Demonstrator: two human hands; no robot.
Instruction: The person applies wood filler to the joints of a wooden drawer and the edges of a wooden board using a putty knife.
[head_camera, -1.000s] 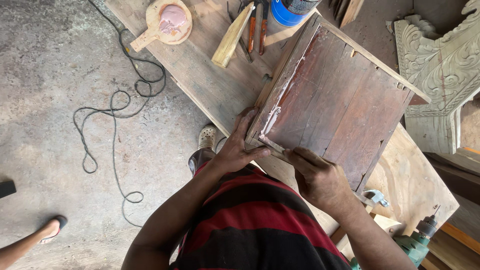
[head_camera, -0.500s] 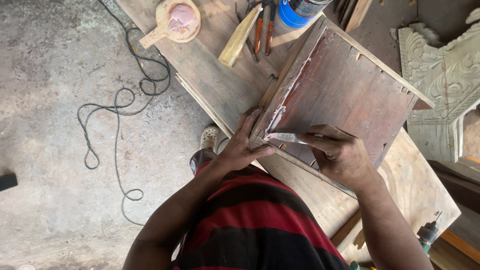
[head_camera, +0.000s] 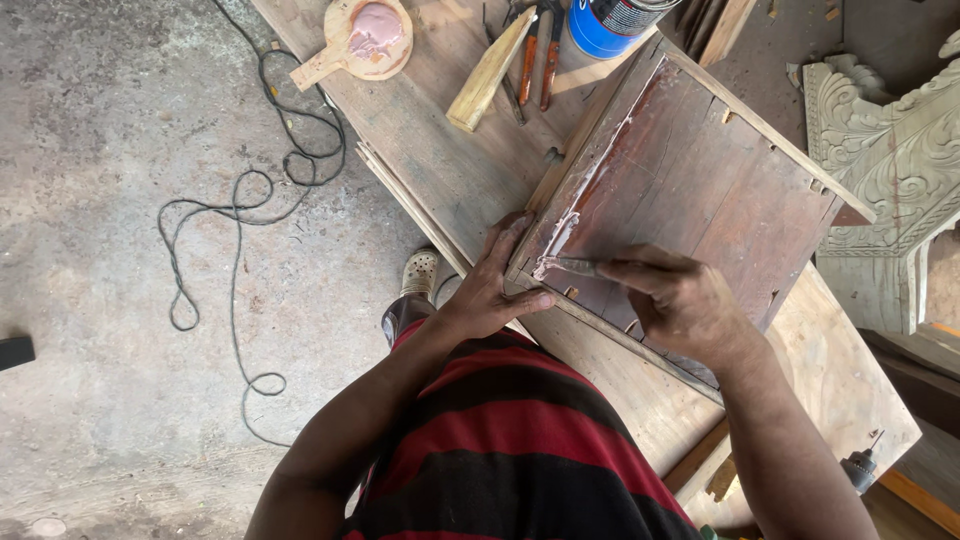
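Note:
A reddish-brown wooden panel with a raised frame (head_camera: 700, 190) lies on the workbench (head_camera: 440, 150). My left hand (head_camera: 495, 285) grips its near left corner, thumb under the edge. My right hand (head_camera: 680, 300) holds a small putty knife (head_camera: 565, 267), its blade pressed at the panel's near left corner. A pale streak of filler (head_camera: 590, 190) runs along the panel's left inner edge.
A round wooden paddle with pink filler (head_camera: 365, 35), a wooden handle (head_camera: 488, 70), orange-handled tools (head_camera: 535, 60) and a blue can (head_camera: 605, 25) lie at the bench's far end. A black cord (head_camera: 240, 210) loops on the concrete floor. A carved wooden piece (head_camera: 890, 160) stands at right.
My right hand has slid the putty knife left, up to the panel's near left corner. The view has shifted slightly; my left hand keeps its grip.

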